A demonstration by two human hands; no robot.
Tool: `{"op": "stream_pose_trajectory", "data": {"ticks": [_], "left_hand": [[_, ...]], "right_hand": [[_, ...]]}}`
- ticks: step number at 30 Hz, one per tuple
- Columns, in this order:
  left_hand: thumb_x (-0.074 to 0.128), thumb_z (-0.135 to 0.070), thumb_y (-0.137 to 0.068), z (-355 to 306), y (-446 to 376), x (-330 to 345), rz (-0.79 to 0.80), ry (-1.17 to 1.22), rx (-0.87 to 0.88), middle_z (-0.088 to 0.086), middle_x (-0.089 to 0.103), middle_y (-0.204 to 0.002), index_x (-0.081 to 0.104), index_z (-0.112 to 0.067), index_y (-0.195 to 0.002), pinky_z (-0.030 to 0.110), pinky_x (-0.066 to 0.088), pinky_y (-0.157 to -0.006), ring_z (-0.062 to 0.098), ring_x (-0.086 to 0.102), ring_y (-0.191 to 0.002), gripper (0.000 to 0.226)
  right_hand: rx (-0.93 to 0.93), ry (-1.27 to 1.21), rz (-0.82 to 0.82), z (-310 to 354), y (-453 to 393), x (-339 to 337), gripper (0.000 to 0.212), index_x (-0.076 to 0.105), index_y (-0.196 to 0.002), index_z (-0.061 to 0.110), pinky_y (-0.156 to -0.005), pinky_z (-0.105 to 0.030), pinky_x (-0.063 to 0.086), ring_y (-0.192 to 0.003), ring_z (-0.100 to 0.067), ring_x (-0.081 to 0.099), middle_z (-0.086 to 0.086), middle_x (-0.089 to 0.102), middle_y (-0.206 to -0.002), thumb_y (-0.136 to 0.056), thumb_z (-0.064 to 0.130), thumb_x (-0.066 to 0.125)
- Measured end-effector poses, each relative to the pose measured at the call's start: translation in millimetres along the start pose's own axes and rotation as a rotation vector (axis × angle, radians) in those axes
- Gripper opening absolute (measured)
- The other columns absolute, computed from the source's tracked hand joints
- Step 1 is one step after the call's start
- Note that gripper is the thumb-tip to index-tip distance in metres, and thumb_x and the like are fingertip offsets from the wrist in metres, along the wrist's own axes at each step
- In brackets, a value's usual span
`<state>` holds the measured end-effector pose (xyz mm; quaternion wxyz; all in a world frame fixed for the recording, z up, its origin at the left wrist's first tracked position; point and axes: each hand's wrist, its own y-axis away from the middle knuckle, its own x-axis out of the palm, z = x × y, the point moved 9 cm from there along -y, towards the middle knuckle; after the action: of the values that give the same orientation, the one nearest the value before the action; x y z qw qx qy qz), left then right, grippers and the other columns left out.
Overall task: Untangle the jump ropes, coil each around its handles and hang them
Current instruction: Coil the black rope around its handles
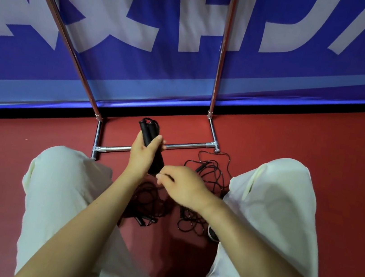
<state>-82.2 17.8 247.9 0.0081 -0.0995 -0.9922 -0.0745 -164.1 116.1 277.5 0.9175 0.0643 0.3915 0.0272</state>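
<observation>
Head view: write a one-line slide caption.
Left hand grips paired black handles while right hand pinches the cord; tangled ropes lie on red floor.

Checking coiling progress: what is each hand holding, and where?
Left hand grips the paired black handles mid-length. Right hand pinches the thin cord beside their lower end.

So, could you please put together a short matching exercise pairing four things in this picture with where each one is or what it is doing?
Things:
1. left hand
2. right hand
3. tangled ropes
4. rack's bottom bar

States or places:
A. lying loose on the red floor between the knees
B. pinching a thin black cord
C. running across the floor beyond the hands
D. gripping a pair of black handles

Pairs: 1-D, 2-B, 3-A, 4-C
</observation>
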Motion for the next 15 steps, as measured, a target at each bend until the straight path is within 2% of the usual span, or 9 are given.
{"op": "stream_pose_trajectory", "data": {"ticks": [3, 7, 9, 12, 15], "left_hand": [[0.052, -0.002, -0.098, -6.0, 8.5, 17.7, 0.234, 0.137, -0.084, 0.006, 0.065, -0.084, 0.055, -0.014, -0.103, 0.029, 0.054, -0.072, 0.014, 0.066, -0.072, 0.013], [0.056, -0.002, -0.092, -20.5, 24.5, 19.1, 0.389, 0.444, -0.202, 0.006, 0.067, -0.083, 0.052, -0.010, -0.107, 0.035, 0.058, -0.078, 0.022, 0.069, -0.082, 0.017], [0.065, -0.004, -0.086, -25.8, 30.2, 16.0, 0.439, 0.568, -0.237, 0.005, 0.067, -0.082, 0.052, -0.010, -0.103, 0.037, 0.058, -0.081, 0.023, 0.070, -0.084, 0.023], [0.090, -0.011, -0.063, -31.7, 39.7, 18.5, 0.535, 0.728, -0.291, 0.004, 0.064, -0.082, 0.059, -0.012, -0.096, 0.039, 0.058, -0.082, 0.022, 0.068, -0.081, 0.045], [0.093, -0.010, -0.058, -38.8, 45.5, 23.2, 0.567, 0.876, -0.313, 0.002, 0.061, -0.080, 0.067, -0.013, -0.086, 0.038, 0.058, -0.082, 0.020, 0.066, -0.078, 0.037]], "right_hand": [[0.003, -0.252, -0.042, -7.1, -3.7, -26.6, 0.025, 0.069, -0.076, 0.015, -0.059, -0.025, 0.039, -0.056, -0.001, 0.049, 0.013, 0.055, -0.058, -0.096, 0.020, 0.056], [0.042, -0.560, 0.010, -12.6, -1.1, -48.0, 0.026, 0.066, -0.072, 0.010, -0.049, -0.011, 0.030, -0.045, 0.000, 0.038, 0.012, 0.045, -0.048, -0.096, 0.015, 0.058], [0.054, -0.588, 0.032, -16.2, 0.0, -51.6, 0.024, 0.065, -0.070, 0.012, -0.046, -0.013, 0.026, -0.045, -0.003, 0.034, 0.005, 0.041, -0.050, -0.093, 0.019, 0.064], [0.074, -0.606, 0.041, -20.8, -1.4, -52.7, 0.030, 0.060, -0.065, 0.016, -0.046, -0.018, 0.023, -0.047, -0.007, 0.030, 0.005, 0.036, -0.051, -0.093, 0.024, 0.064], [0.079, -0.722, 0.045, -20.9, -4.2, -44.8, 0.031, 0.055, -0.067, 0.018, -0.045, -0.015, 0.022, -0.047, -0.004, 0.027, 0.008, 0.032, -0.055, -0.097, 0.019, 0.056]]}}
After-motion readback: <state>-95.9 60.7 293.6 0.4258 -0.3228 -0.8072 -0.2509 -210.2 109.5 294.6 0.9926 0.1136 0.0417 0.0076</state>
